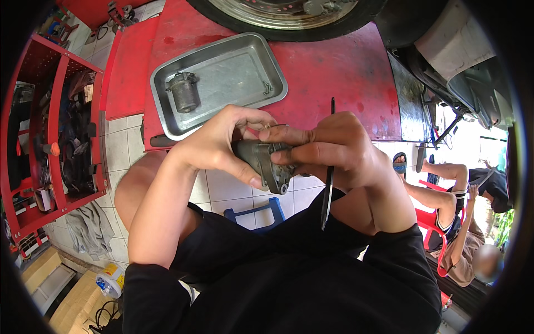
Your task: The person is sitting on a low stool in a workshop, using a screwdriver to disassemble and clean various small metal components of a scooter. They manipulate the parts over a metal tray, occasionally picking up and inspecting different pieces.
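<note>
My left hand (222, 142) is closed around a dark grey cast-metal part (261, 158), with the thumb along its near side. The part looks like a small engine or motor housing with a bolt lug at its lower end. My right hand (339, 145) touches the housing from the right with its fingertips. A long thin dark tool like a screwdriver shaft (328, 197) is tucked in that same hand, pointing down toward my lap. Just beyond, a metal tray (233, 55) holds a grey cylindrical part (183, 92) and several small screws (267, 88).
The tray rests on a red platform (334, 72) below a wheel (283, 22). A dark handle (162, 141) lies at the platform's near edge. A red tool cart (55, 128) stands left, a blue stool (256, 211) below. Another person (456, 222) sits at right.
</note>
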`<state>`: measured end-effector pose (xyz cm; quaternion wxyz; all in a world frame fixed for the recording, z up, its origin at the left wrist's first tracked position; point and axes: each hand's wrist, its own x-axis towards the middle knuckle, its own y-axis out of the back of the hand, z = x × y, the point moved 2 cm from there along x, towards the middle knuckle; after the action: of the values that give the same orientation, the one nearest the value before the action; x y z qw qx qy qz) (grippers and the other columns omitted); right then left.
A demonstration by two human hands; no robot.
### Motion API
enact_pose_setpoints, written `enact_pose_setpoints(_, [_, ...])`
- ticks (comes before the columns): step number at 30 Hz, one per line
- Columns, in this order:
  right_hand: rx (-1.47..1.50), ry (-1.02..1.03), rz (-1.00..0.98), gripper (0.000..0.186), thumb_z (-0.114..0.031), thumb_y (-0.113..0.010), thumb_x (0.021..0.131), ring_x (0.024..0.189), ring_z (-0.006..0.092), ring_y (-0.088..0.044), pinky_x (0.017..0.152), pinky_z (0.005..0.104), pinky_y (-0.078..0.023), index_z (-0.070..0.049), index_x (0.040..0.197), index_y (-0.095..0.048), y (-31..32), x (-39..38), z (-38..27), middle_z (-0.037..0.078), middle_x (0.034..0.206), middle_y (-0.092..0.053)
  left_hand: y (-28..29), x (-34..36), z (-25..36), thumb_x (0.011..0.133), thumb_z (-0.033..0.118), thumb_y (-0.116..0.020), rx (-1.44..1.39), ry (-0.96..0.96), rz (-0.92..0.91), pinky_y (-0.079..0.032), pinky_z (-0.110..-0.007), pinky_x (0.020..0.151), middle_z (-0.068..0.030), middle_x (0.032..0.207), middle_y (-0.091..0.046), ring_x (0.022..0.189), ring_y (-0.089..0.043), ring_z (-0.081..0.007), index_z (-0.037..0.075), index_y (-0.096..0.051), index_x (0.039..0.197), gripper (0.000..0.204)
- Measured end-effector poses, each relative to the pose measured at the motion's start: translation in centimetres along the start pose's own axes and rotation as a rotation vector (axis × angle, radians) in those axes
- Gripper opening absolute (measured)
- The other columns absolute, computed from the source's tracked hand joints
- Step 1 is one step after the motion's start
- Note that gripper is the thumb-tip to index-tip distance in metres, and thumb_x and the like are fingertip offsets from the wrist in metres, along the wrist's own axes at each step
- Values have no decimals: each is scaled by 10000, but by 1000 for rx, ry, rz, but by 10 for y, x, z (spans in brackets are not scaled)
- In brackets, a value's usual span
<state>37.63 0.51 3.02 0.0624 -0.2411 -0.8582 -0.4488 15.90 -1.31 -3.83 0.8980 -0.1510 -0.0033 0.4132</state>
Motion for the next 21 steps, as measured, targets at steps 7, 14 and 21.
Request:
enact_pose_setpoints(7, [79,-183,81,614,-29,-824,601,785,296,-709,662,350,-541,-34,1196,-673,15,3,3,138,1159,-716,-9,3,-5,621,20,-868,-329,16,79,-523,-279,666,-95,879,-672,806,-657,-145,-105,-593,1149,609])
enact_pose_setpoints(14, [102,-486,139,642,-183,-895,701,1016,331,-702,896,382,-535,29,1238,-616,32,-1,21,209,1143,-698,-6,19,-20,820,141,-773,-469,-55,125,-527,-299,522,-192,899,-677,733,-682,-228,-97,-560,1157,464])
enact_pose_setpoints(21, [250,-633,156,545,-246,-872,778,839,112,-610,704,265,-456,10,1201,-643,28,-12,41,67,1010,-729,-6,21,-24,828,220,-764,-684,-108,104,-505,-361,540,-205,1070,-642,859,-656,-288,-88,-518,1254,580])
